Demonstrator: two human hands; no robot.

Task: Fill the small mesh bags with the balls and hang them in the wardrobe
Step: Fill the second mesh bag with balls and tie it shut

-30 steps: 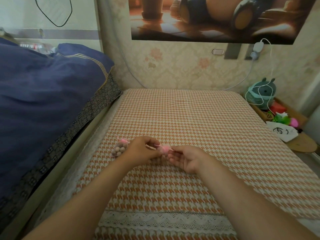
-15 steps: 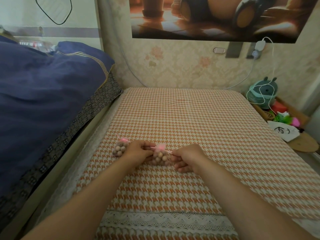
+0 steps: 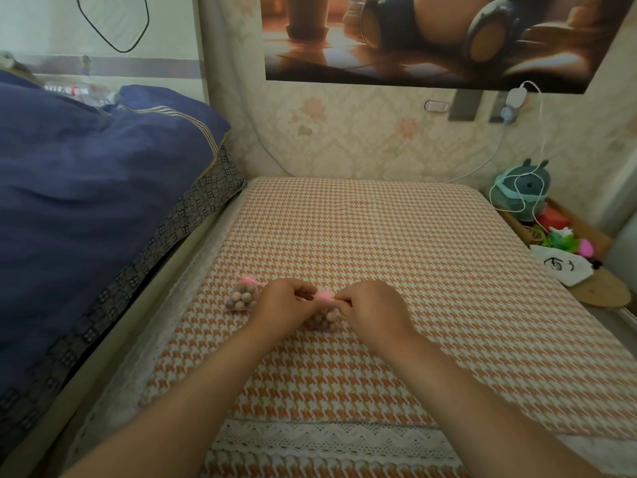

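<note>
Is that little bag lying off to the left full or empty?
Full: the left mesh bag bulges with balls, its pink top gathered shut.

Soft, matt cloth nearly everywhere around the houndstooth cover (image 3: 379, 236).
The cover is coarse woven fabric, edged at its near end with white openwork lace (image 3: 327, 439). On it, the left mesh bag (image 3: 231, 307) and the middle mesh bag (image 3: 322, 322) are sheer pink netting over matt, wood-like beige balls (image 3: 246, 297); the pink drawstring (image 3: 324, 297) looks like thin ribbon. Left of the cover lies a smooth navy quilt (image 3: 86, 201); behind it, embossed wallpaper (image 3: 362, 146) and a glossy poster (image 3: 431, 36); to its right, a fuzzy plush toy (image 3: 517, 198).
</note>
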